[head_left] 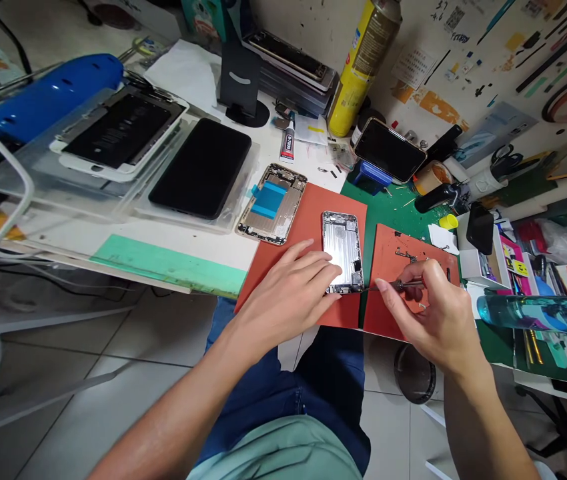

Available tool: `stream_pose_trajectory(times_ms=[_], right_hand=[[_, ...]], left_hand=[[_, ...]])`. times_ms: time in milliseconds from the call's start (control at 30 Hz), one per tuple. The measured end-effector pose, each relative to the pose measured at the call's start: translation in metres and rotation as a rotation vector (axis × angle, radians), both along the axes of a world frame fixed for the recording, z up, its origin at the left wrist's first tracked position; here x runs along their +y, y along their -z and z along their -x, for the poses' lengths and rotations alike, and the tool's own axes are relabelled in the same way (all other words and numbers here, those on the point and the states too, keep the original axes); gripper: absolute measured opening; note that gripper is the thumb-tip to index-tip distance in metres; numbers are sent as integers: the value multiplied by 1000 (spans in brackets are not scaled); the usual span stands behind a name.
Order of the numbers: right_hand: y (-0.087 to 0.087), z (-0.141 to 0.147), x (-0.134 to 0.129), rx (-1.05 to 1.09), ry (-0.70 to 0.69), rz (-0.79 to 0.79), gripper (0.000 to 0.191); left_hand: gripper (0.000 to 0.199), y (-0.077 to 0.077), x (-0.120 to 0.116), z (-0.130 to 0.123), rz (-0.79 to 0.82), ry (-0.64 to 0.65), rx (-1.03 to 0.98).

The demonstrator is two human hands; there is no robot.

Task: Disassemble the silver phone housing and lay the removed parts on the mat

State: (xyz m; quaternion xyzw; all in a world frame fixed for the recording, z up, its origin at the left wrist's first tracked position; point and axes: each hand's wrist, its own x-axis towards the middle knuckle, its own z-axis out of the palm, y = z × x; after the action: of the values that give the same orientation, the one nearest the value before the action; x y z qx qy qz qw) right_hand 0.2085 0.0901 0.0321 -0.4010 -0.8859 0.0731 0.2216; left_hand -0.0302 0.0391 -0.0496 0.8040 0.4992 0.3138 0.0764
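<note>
A silver phone housing (342,243), opened up with bare metal inside, lies on an orange-red mat. My left hand (291,290) rests over its lower left side, fingertips on the metal and thumb by the bottom edge, holding it in place. Pinched in my right hand (431,303) is a thin screwdriver (397,285). Its shaft points left, and the tip is at the housing's lower right corner; whether it touches is too small to tell. Left of the mat lies a gold phone housing (276,203) with blue tape across it.
Small parts (406,255) lie on the right orange-red mat. A black phone (201,168) and a white screen assembly (118,130) sit on plastic boxes at left. Behind stand a yellow spray can (363,67) and a propped phone (389,150). A blue bottle (538,313) lies at right.
</note>
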Motion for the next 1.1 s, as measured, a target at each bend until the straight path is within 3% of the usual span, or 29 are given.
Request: stream_pose_trajectory(times_ms=[333,667,1100], right_hand=[[-2,0,-3,-57,17,-50,22],[-3,-1,-3,-54,-12,29,14],[3,-4,-5,-1,1,-5,17]], left_hand=[[16,-2,1,0,-1,-11,-4],[18,1,0,0,12,-1,-8],[18,0,1,1,26,5,-8]])
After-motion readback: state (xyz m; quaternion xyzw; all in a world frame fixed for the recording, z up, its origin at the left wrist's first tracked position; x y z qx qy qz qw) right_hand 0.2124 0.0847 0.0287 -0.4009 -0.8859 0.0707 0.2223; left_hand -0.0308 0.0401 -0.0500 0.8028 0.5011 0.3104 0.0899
